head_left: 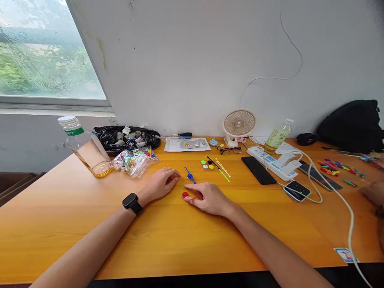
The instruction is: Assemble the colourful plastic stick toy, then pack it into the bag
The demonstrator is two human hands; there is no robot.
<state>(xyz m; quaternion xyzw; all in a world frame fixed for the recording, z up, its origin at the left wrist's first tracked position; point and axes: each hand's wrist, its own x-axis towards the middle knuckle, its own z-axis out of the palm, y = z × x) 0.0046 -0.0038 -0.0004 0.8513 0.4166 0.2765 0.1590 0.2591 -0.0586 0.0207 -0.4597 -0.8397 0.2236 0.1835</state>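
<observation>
My left hand [163, 184], with a black watch [132, 203] on the wrist, rests on the table, fingers loosely bent and apart from the thumb, nothing visible in it. Close to its fingertips lies a blue stick with a blue disc [190, 176] at its middle. My right hand [211, 199] has its thumb at a red disc [185, 195]; a thin red stick runs back from there under the fingers. Its index finger is stretched above. Beyond lie small green [203, 162], white, yellow [211, 167] and black discs, beside thin yellow [223, 167] and black-and-green sticks [219, 170].
At the left stand a large bottle [90, 150], a clear bag of coloured pieces [135, 161] and a black plastic bag [102, 136]. Rightward are a fan [239, 124], glasses [230, 151], a phone [258, 170], a power strip [271, 164] with cables, and another person's hand [373, 193].
</observation>
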